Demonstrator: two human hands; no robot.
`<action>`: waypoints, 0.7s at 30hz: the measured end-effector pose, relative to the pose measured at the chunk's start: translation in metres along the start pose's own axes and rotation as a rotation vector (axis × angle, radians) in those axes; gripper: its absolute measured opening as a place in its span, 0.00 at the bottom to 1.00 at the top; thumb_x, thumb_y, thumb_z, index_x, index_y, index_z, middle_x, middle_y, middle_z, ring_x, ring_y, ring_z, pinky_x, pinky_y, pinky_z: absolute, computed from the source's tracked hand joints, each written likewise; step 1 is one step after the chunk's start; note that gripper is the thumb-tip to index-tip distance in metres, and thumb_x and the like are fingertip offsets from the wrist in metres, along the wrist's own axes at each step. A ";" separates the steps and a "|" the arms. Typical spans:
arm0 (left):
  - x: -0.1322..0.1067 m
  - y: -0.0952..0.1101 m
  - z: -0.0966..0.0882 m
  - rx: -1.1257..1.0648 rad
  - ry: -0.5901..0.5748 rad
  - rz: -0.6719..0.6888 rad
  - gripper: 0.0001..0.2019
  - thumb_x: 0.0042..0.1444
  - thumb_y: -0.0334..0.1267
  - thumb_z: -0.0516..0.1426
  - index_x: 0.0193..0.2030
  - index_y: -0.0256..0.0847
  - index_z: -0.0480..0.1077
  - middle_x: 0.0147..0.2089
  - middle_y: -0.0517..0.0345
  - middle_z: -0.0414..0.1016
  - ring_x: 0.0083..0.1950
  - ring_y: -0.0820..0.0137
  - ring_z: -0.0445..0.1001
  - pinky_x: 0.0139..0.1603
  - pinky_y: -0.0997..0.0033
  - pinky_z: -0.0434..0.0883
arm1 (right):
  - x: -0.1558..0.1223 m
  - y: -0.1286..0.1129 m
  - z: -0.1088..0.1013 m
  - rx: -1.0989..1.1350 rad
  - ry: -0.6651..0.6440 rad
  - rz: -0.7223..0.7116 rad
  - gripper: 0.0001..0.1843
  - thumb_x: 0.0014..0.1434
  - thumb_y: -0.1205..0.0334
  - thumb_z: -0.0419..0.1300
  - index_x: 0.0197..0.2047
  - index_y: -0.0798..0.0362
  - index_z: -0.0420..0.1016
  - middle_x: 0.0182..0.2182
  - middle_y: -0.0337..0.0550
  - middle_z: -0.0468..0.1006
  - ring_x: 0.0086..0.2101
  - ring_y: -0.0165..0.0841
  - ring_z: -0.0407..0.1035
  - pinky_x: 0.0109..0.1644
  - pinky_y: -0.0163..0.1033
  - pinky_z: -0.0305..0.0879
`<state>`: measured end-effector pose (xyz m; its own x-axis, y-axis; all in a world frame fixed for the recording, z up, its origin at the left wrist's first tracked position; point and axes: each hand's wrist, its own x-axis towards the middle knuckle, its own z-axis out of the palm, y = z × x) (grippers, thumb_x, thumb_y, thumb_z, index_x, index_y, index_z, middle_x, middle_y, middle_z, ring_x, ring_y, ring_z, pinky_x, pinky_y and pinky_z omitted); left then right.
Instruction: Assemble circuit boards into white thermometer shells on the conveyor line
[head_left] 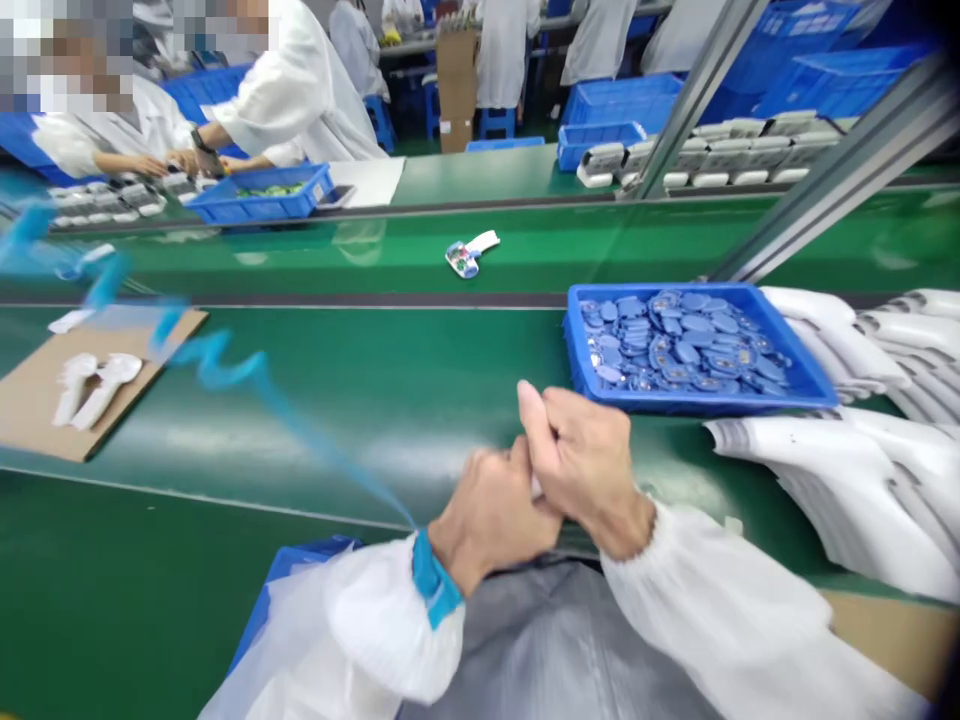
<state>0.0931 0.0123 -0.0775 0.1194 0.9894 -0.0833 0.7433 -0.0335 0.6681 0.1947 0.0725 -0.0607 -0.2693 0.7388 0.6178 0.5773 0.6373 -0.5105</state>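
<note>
A small white part (535, 487) sat pinched between the two hands just above the near edge of the belt (360, 400), almost wholly hidden, so its shape could not be told. The left hand (491, 515) was curled shut against it with the knuckles up. The right hand (581, 465) was closed over it from the other side, thumb standing straight. Both sleeves were white and gathered at the cuff. A blue strap (433, 580) ringed the left wrist, and a coiled blue cord (225, 365) ran from it up to the left, blurred. Just beyond the right hand stood a shallow blue plastic tray (675, 403) heaped with flat blue oval discs (679, 340). Smooth white moulded shells (847, 470) lay stacked to its right. The belt was glossy green. Far left, a cardboard sheet (30, 420) carried two white pieces. A white and blue device (471, 252) lay alone on the far belt, beyond which white-coated people (292, 90) worked.
</note>
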 end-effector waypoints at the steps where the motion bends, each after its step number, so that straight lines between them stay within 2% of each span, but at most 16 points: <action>1: 0.001 -0.001 0.000 0.034 0.021 0.015 0.13 0.56 0.39 0.57 0.45 0.35 0.71 0.38 0.43 0.81 0.34 0.56 0.79 0.34 0.61 0.69 | 0.001 0.001 0.000 0.011 0.044 -0.033 0.29 0.71 0.63 0.53 0.18 0.52 0.51 0.16 0.32 0.53 0.19 0.23 0.49 0.26 0.38 0.46; 3: 0.002 -0.003 -0.002 -0.045 0.047 0.028 0.13 0.57 0.42 0.57 0.46 0.36 0.70 0.40 0.44 0.82 0.37 0.55 0.80 0.35 0.61 0.71 | 0.001 0.002 -0.005 0.024 0.083 -0.042 0.28 0.71 0.65 0.53 0.18 0.52 0.52 0.16 0.32 0.54 0.19 0.23 0.49 0.26 0.37 0.47; 5: 0.003 -0.003 -0.005 -0.214 0.026 0.019 0.13 0.58 0.43 0.58 0.47 0.38 0.69 0.41 0.49 0.82 0.37 0.60 0.80 0.34 0.64 0.72 | 0.001 0.002 -0.010 -0.020 0.018 -0.011 0.28 0.72 0.62 0.54 0.18 0.52 0.55 0.16 0.33 0.58 0.20 0.23 0.52 0.27 0.36 0.49; 7: 0.002 -0.001 -0.005 -0.262 -0.037 0.039 0.12 0.58 0.41 0.58 0.46 0.39 0.69 0.41 0.51 0.82 0.36 0.62 0.80 0.33 0.66 0.71 | -0.001 0.002 -0.011 -0.109 -0.073 -0.019 0.28 0.73 0.56 0.54 0.19 0.52 0.58 0.17 0.34 0.61 0.20 0.24 0.55 0.27 0.37 0.50; 9: 0.001 0.001 -0.002 -0.130 -0.063 0.050 0.11 0.58 0.39 0.57 0.46 0.38 0.69 0.40 0.47 0.82 0.35 0.58 0.81 0.34 0.63 0.72 | -0.002 0.003 -0.009 -0.159 -0.096 -0.087 0.29 0.73 0.56 0.52 0.19 0.52 0.59 0.16 0.35 0.62 0.20 0.25 0.56 0.27 0.38 0.49; 12: 0.000 0.001 0.004 0.053 -0.026 0.004 0.14 0.57 0.40 0.57 0.47 0.34 0.70 0.41 0.41 0.82 0.37 0.50 0.82 0.37 0.55 0.73 | -0.004 0.005 -0.005 -0.074 -0.011 -0.150 0.29 0.73 0.62 0.50 0.17 0.52 0.56 0.15 0.35 0.60 0.19 0.24 0.54 0.26 0.38 0.48; 14: 0.000 0.000 0.003 -0.010 -0.010 -0.001 0.15 0.59 0.44 0.58 0.48 0.35 0.69 0.42 0.43 0.82 0.38 0.51 0.82 0.38 0.57 0.73 | -0.003 0.006 -0.005 0.004 0.052 -0.115 0.29 0.72 0.64 0.51 0.16 0.52 0.56 0.14 0.34 0.59 0.18 0.23 0.53 0.26 0.37 0.49; 17: 0.000 -0.004 -0.005 -0.234 -0.009 -0.003 0.17 0.60 0.51 0.60 0.46 0.40 0.68 0.40 0.52 0.82 0.38 0.59 0.81 0.33 0.65 0.70 | -0.002 0.007 -0.011 0.045 0.121 0.009 0.30 0.72 0.63 0.52 0.16 0.52 0.60 0.14 0.34 0.62 0.18 0.24 0.55 0.27 0.37 0.51; 19: 0.000 -0.007 -0.009 -0.284 -0.017 -0.025 0.18 0.60 0.55 0.61 0.44 0.41 0.68 0.39 0.55 0.81 0.36 0.61 0.80 0.31 0.67 0.68 | -0.002 0.008 -0.013 0.019 0.080 0.085 0.29 0.73 0.59 0.53 0.17 0.52 0.65 0.16 0.36 0.66 0.20 0.25 0.59 0.29 0.37 0.53; 21: 0.001 -0.008 -0.006 -0.194 -0.023 -0.018 0.18 0.62 0.53 0.59 0.45 0.40 0.68 0.40 0.51 0.81 0.36 0.58 0.80 0.32 0.64 0.69 | -0.003 0.010 -0.011 -0.020 -0.019 0.123 0.29 0.72 0.54 0.53 0.19 0.53 0.68 0.17 0.37 0.68 0.22 0.26 0.61 0.30 0.37 0.54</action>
<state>0.0833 0.0144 -0.0786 0.1238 0.9860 -0.1114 0.6047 0.0141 0.7963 0.2104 0.0742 -0.0613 -0.2099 0.8156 0.5391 0.6224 0.5367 -0.5696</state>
